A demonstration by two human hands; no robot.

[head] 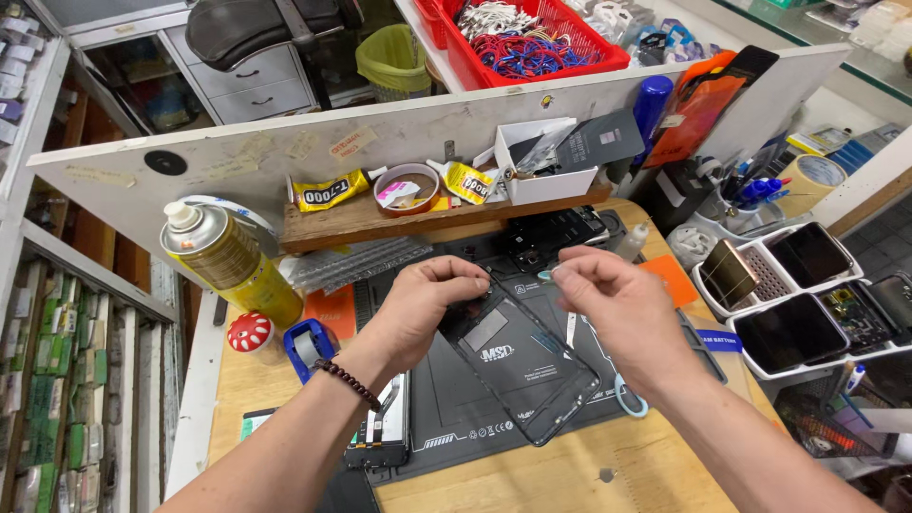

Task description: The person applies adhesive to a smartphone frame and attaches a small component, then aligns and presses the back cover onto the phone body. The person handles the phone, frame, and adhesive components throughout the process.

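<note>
Here, a clear phone case is held tilted over the black mat, its rim dark and its back see-through, so the mat's white print shows through it. The left hand is clamped on the case's upper left corner, fingers curled over the edge; a bead bracelet rings that wrist. The right hand has its fingertips pinched together just above the case's top edge; what they grip is too small to tell.

The mat lies on a wooden table. Left of the mat sit a blue tape dispenser and a red mushroom with white dots, and behind them a gold spray can. Behind the mat a wooden shelf carries two yellow glue tubes, a tape roll and a white box, backed by a white board. Right of the mat, white trays hold phones. Beyond the board stands a red basket of cables.
</note>
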